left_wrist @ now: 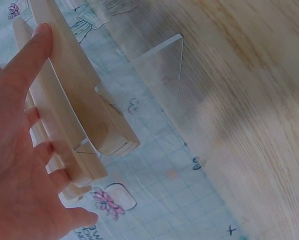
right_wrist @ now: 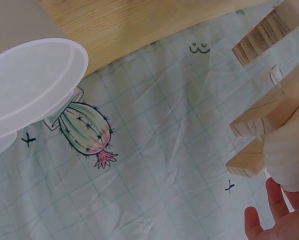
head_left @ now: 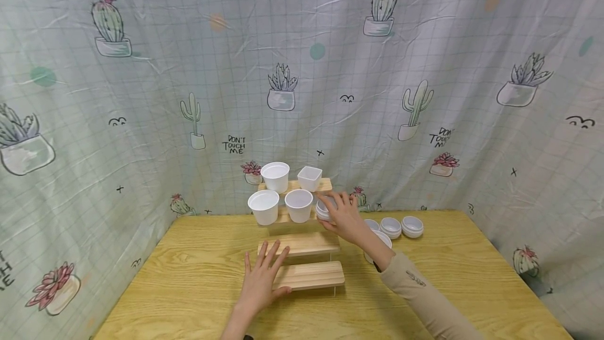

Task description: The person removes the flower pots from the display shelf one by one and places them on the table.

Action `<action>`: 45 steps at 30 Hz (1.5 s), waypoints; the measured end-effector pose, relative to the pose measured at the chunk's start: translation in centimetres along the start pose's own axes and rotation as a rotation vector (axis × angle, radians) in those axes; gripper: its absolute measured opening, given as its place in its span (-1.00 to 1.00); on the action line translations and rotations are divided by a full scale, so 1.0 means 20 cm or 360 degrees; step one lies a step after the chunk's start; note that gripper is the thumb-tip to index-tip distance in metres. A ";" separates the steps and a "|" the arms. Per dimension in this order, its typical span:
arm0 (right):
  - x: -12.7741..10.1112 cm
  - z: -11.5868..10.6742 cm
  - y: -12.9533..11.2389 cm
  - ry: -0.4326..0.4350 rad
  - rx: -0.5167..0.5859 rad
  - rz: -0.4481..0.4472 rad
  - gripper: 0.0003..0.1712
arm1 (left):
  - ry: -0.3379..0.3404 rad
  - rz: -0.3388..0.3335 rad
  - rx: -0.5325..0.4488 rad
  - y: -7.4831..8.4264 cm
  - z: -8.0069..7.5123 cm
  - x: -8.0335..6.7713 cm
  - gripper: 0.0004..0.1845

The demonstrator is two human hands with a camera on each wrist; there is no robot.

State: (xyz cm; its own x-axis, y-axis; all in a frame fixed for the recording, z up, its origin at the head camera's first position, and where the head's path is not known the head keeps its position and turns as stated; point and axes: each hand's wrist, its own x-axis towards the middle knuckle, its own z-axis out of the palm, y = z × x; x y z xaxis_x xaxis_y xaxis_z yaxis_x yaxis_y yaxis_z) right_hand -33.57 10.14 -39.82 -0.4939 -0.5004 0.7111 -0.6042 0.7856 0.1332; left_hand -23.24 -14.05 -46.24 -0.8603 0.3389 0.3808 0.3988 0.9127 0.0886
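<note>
Head view: four cups sit on the stepped wooden rack; right hand grasps a small bowl there, left hand lies flat on the lowest step, and more bowls wait on the tabletop.

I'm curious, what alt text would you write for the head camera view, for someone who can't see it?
A person's right hand grips a small white cup at a tiered wooden stand, while the left hand lies flat on its lowest step. Four white cups sit on the upper steps; more cups stand on the table, before cactus-print cloth.
</note>
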 end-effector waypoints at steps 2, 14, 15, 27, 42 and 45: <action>-0.01 -0.01 0.00 -0.0008 -0.0005 -0.0003 -0.28 | 0.0015 0.0010 0.0005 0.00 0.00 0.00 -0.05; -0.07 -0.04 0.00 -0.0029 -0.0088 -0.0023 -0.29 | 0.0083 0.0042 -0.0009 -0.01 0.02 0.00 -0.05; -0.07 -0.05 0.00 -0.0027 -0.0085 -0.0022 -0.29 | 0.0079 0.0040 -0.0008 -0.01 0.02 0.00 -0.05; -0.16 -0.09 -0.01 -0.0014 -0.0105 -0.0031 -0.23 | 0.0023 0.0019 0.0021 -0.02 0.02 0.00 -0.04; -0.29 -0.12 0.00 0.0060 -0.0116 -0.0034 -0.23 | 0.0063 0.0033 -0.0014 -0.01 0.03 0.00 -0.04; -0.32 -0.12 0.01 0.0065 -0.0126 -0.0041 -0.24 | 0.0075 0.0035 -0.0022 -0.01 0.02 0.00 -0.04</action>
State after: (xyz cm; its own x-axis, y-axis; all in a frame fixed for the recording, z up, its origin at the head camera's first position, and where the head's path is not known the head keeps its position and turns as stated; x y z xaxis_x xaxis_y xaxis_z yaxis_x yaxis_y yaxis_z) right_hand -29.06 14.40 -42.63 -0.4520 -0.5068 0.7341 -0.5645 0.7997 0.2045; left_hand -23.47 -14.07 -46.69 -0.8356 0.3473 0.4257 0.4220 0.9019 0.0926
